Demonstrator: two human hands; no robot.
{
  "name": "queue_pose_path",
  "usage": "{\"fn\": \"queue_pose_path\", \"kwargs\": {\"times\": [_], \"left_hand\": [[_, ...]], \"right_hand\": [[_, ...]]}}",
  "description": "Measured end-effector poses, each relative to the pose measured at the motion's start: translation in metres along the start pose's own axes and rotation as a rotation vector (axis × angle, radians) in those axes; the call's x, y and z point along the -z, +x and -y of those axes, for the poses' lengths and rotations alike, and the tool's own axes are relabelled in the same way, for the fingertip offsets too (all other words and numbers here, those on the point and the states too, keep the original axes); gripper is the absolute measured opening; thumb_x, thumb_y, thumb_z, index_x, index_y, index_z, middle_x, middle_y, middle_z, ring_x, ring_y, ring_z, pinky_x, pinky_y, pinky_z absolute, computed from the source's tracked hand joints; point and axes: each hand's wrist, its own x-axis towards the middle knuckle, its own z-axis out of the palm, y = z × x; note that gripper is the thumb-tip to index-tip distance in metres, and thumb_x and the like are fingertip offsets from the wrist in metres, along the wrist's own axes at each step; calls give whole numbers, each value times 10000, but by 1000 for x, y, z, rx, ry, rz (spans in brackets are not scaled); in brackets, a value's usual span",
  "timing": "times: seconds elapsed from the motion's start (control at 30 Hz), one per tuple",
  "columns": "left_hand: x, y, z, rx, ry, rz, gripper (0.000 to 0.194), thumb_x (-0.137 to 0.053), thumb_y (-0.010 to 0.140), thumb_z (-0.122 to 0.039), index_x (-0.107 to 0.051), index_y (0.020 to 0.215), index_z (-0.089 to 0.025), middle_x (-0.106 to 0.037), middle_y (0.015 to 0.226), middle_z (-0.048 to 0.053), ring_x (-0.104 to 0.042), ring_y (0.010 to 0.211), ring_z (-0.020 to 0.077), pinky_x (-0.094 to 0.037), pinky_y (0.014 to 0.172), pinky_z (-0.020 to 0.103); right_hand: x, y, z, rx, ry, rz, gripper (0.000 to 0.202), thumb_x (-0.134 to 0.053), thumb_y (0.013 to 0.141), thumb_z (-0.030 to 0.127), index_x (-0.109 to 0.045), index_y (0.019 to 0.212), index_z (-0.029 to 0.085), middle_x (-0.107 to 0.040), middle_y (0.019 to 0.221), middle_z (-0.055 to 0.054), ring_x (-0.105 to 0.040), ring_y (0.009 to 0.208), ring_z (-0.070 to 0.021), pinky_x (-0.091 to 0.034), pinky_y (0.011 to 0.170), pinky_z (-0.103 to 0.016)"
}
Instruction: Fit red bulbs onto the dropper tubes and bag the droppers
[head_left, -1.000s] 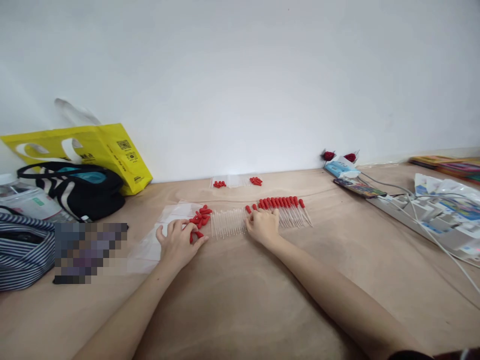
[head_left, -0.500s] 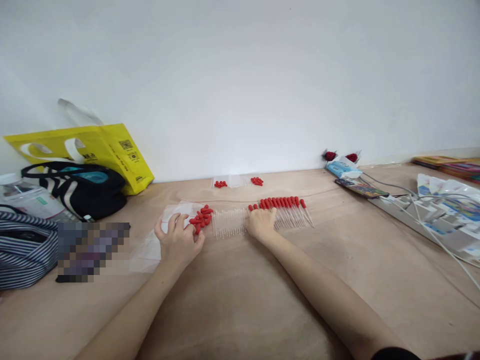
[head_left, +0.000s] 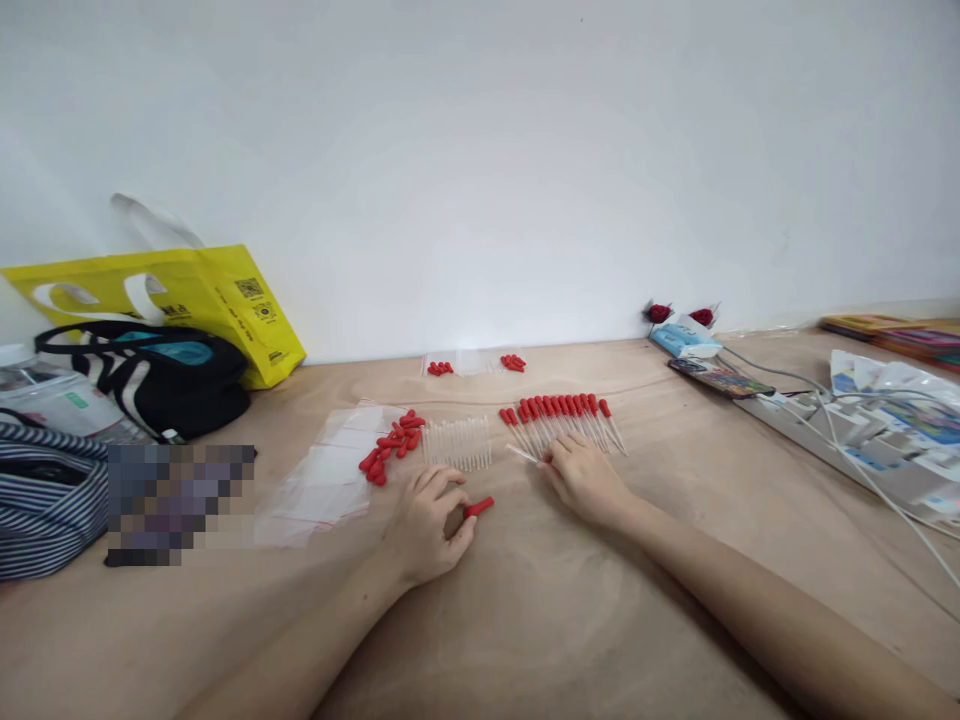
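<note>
Between the thumb and fingers of my left hand (head_left: 433, 522) is a red rubber bulb (head_left: 480, 507), its narrow end pointing right. My right hand (head_left: 589, 480) pinches a thin clear dropper tube (head_left: 523, 453), whose free end points left toward the bulb; the two are apart. Just beyond my right hand lies a row of droppers with red bulbs (head_left: 564, 406) fitted on top. Bare clear tubes (head_left: 456, 443) lie side by side left of that row. Loose red bulbs (head_left: 391, 446) form a pile beyond my left hand.
Clear plastic bags (head_left: 322, 475) lie under and beside the pile. Small bagged bulbs (head_left: 440, 369) rest near the wall. At left stand a yellow bag (head_left: 262, 310), a black bag (head_left: 202, 380) and a striped bag (head_left: 52, 510). A power strip (head_left: 862, 450) with cables runs along the right.
My left hand has moved right and nearer, bringing a red bulb from the pile. My right hand has drawn back rightward with a clear tube. Some loose bulbs have shifted.
</note>
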Motion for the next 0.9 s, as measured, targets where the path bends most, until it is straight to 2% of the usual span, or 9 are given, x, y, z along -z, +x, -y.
{"fn": "queue_pose_path", "kwargs": {"times": [0.13,0.27,0.4,0.53,0.67,0.77,0.9], "left_hand": [[0,2,-1,25,-44,18,160,-541,703,-219,-603,847,-193,-578,944,76,-521,923,239,-419,818,411],[-6,2,-3,5,-45,40,255,-586,729,-311,-627,947,-184,-592,993,96,-526,941,253,-424,824,427],[-15,1,1,3,-19,25,185,-565,779,-293,-670,889,-187,-616,993,92,-530,941,243,-427,808,414],[-17,4,0,-18,-27,-2,150,-521,817,-243,-669,830,-220,-635,970,52,-531,932,217,-411,810,397],[-14,8,-6,0,-53,17,142,-469,843,-216,-610,825,-206,-647,905,25,-537,904,198,-387,818,386],[-14,9,-8,32,-64,27,138,-425,858,-202,-562,853,-193,-645,843,16,-550,856,184,-361,847,394],[-17,7,-6,52,-57,23,142,-401,872,-210,-539,900,-195,-644,856,13,-563,848,177,-295,912,423]], "right_hand": [[-1,-23,-8,94,24,17,126,-475,830,222,-557,759,159,-570,765,-52,-472,750,-180,-339,675,-292],[1,-25,-8,108,121,21,127,-503,823,255,-585,783,166,-561,778,-47,-475,765,-169,-360,680,-289],[-2,-24,-6,100,261,-19,190,-541,802,317,-635,932,214,-568,883,-57,-489,823,-171,-377,722,-309],[-11,-26,-4,55,332,-81,147,-541,805,281,-681,840,251,-575,927,-55,-493,854,-176,-381,730,-320],[-11,-27,1,31,316,-132,151,-514,817,247,-658,795,208,-581,959,-73,-489,893,-189,-373,745,-327],[-6,-28,8,-5,309,-153,150,-471,837,225,-610,796,184,-604,914,-64,-501,883,-180,-332,792,-343],[-3,-28,19,-34,328,-163,133,-434,850,194,-550,787,177,-631,745,1,-542,704,-126,-241,876,-374]]}}
